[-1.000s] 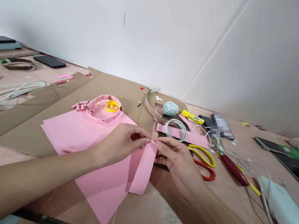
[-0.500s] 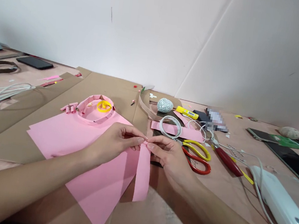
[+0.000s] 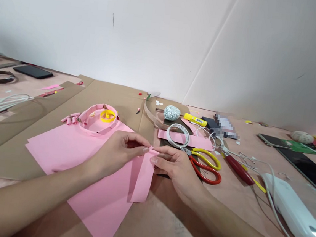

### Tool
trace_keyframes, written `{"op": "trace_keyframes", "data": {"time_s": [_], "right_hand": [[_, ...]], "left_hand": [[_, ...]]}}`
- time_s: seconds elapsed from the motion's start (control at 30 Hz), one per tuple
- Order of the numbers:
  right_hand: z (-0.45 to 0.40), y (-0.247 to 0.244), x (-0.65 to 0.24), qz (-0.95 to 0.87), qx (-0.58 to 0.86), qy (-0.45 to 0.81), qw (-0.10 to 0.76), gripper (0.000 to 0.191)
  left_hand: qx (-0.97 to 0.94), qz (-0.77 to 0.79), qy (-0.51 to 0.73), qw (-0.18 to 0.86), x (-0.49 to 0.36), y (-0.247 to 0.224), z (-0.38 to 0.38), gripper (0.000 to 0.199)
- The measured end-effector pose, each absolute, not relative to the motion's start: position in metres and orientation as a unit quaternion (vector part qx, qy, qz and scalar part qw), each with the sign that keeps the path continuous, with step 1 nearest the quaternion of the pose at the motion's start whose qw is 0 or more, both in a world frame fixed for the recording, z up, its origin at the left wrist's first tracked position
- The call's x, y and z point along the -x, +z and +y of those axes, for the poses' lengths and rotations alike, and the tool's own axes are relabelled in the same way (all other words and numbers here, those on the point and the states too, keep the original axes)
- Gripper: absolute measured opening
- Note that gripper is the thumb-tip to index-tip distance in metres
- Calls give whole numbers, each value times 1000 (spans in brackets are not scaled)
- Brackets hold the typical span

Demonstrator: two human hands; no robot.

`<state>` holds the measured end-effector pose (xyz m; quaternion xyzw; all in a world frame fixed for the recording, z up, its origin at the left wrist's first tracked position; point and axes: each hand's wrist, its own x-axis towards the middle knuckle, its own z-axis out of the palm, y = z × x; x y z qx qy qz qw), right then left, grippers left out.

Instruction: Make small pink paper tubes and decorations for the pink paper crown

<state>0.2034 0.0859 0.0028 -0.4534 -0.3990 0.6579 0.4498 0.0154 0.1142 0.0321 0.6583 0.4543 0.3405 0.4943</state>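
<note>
My left hand [image 3: 116, 153] and my right hand [image 3: 178, 171] meet at the top end of a pink paper strip [image 3: 142, 182]. Each pinches that end, which looks rolled or folded over, between thumb and fingers. The strip's free part hangs down toward the front. Beneath and left of the hands lie large pink paper sheets [image 3: 65, 145]. On their far edge rests a pink paper ring [image 3: 89, 130] with a yellow ring [image 3: 108, 116] inside it. Small pink paper rolls [image 3: 70, 118] sit beside the ring.
Brown cardboard [image 3: 7, 146] lies under the sheets. Right of centre are a tape roll [image 3: 168, 135], scissors [image 3: 205, 181], a yellow glue stick [image 3: 195, 119], a patterned stone [image 3: 171, 113] and red-handled pliers [image 3: 239, 169]. A white device [image 3: 290, 211] with a cable lies at right.
The strip's hanging end has swung left, and its rolled top end shows more between the fingers. My right fingertips are slightly farther from my left ones. The camera view has shifted a little.
</note>
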Motion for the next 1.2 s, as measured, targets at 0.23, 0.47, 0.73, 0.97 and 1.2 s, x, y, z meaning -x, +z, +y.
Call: {"op": "trace_keyframes", "data": {"time_s": [0.23,0.47,0.73,0.97,1.2], "right_hand": [[86,5,-203,-407,455,651,450,37],[88,4,-203,-423,460,625,468,32],[89,2,-204,-416,457,626,476,29],[88,3,-205,-408,448,639,473,27],[88,3,-204,-419,459,617,483,28]], "left_hand": [[-670,449,347,478,-17,33,111,18],[-679,432,344,483,-19,30,109,18],[-667,428,331,513,-18,27,111,22],[-669,435,345,494,-19,28,111,17],[-665,425,336,514,-18,27,111,20]]}}
